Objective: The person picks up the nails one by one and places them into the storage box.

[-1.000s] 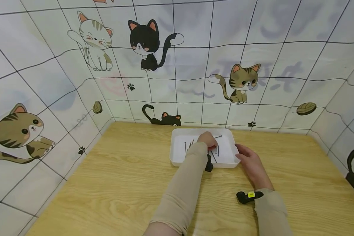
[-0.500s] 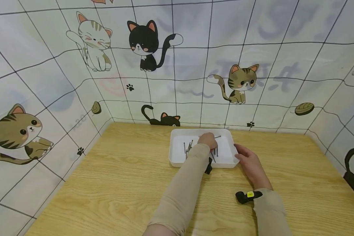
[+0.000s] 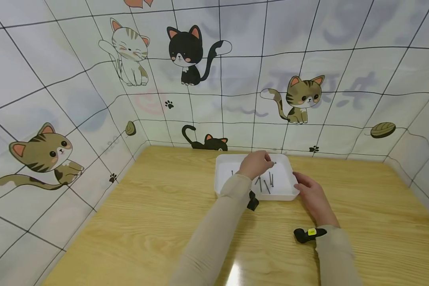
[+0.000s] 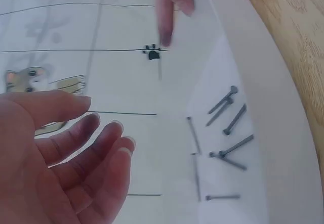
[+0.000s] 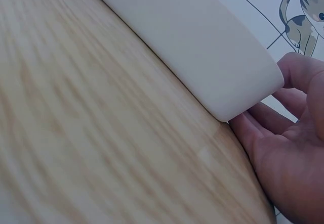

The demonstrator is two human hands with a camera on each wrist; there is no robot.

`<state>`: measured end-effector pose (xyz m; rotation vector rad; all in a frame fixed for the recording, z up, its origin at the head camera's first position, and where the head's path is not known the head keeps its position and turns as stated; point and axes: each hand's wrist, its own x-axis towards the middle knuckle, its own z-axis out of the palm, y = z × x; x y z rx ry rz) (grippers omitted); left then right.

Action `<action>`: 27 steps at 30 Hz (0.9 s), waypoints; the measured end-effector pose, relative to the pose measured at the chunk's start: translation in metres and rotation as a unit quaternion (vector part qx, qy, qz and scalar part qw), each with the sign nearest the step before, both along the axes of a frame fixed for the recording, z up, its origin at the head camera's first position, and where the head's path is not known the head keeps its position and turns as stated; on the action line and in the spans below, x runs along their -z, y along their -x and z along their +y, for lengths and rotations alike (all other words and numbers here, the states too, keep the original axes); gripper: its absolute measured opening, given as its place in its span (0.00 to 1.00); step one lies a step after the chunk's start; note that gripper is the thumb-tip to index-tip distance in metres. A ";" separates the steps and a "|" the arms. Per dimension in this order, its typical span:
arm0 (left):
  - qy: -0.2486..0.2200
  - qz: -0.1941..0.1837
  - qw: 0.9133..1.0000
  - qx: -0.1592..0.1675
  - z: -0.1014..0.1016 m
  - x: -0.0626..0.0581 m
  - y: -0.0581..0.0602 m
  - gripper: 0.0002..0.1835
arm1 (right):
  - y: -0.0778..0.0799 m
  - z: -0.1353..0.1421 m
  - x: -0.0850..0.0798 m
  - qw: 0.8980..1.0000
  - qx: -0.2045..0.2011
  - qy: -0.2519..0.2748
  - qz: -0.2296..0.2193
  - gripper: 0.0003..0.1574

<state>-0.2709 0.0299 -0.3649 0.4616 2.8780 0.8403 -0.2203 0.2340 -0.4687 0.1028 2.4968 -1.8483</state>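
Note:
In the head view my left hand (image 3: 256, 164) is over the middle and back of a shallow white tray (image 3: 292, 194). The left wrist view shows that hand (image 4: 76, 153) with thumb and fingers apart, loosely bent, and nothing visible between them. Several dark nails (image 4: 196, 178) lie scattered on the tray floor, heads pointing different ways; the left hand and forearm hide some. One nail head (image 3: 275, 163) shows beside the left fingertips. My right hand (image 3: 312, 198) touches the tray's right end from outside; in the right wrist view its thumb and fingers (image 5: 298, 72) meet the tray's corner.
The tray stands on a wood-grain table (image 3: 157, 214), near its back edge. A white grid-lined wall covering (image 3: 236, 79) with cartoon cats rises behind and at both sides. A black wrist camera (image 3: 309, 234) sits at each cuff.
My left hand has moved from low among the nails toward the back of the tray, uncovering more nails nearer me. The right hand stays at the tray's end. The head view has shifted slightly.

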 end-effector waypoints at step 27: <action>-0.210 -0.074 0.968 -0.119 -0.108 0.047 -0.038 0.33 | -0.006 0.005 0.005 1.000 -0.008 -0.014 0.026 0.34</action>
